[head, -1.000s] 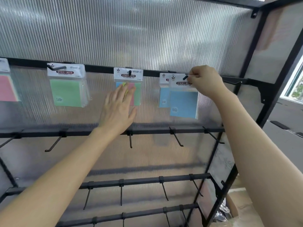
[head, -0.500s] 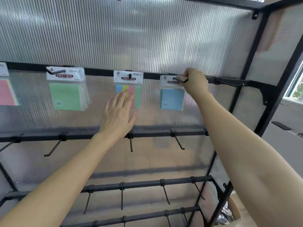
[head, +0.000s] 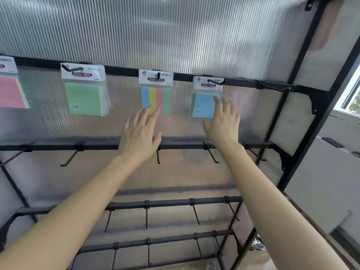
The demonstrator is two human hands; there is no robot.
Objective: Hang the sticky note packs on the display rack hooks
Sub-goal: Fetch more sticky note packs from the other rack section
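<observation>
Hanging step: the light-blue sticky note pack [head: 204, 104], a clear sleeve under a white header card, sits on a black wire hook [head: 216, 82] of the top rail [head: 120, 72]. This pack looks hung, so I judge the step in hand to be the let-go and a last steadying.
Right hand: the right hand [head: 224, 123] is just below the pack and partly over its right edge. Its fingers [head: 216, 103] are straight and released, grasping nothing. Whether the tips touch the sleeve I cannot tell.
Left hand: the left hand [head: 139, 137] is flat and spread, its fingers [head: 149, 115] released and holding nothing. The tips are at the lower edge of the striped blue-yellow-pink-green pack [head: 155, 94] on the neighbouring hook.
Other packs: a green square pack [head: 85, 96] and, at the frame's left edge, a pink pack [head: 9, 92] hang on the same rail.
Free hooks: one bare black hook [head: 272, 88] is at the rail's right end, and the lower-rail hooks [head: 70, 158] in view are all bare.
Rack: a black metal display rack [head: 321, 115] backed by a ribbed translucent panel [head: 175, 36].
Next move: with both hands empty, another pack must be fetched from out of view. Its header hole then has to be lined up with a bare hook's tip, likely the one to the right. The tip appears to turn up, so the hole needs lifting over it before the pack slides back.
</observation>
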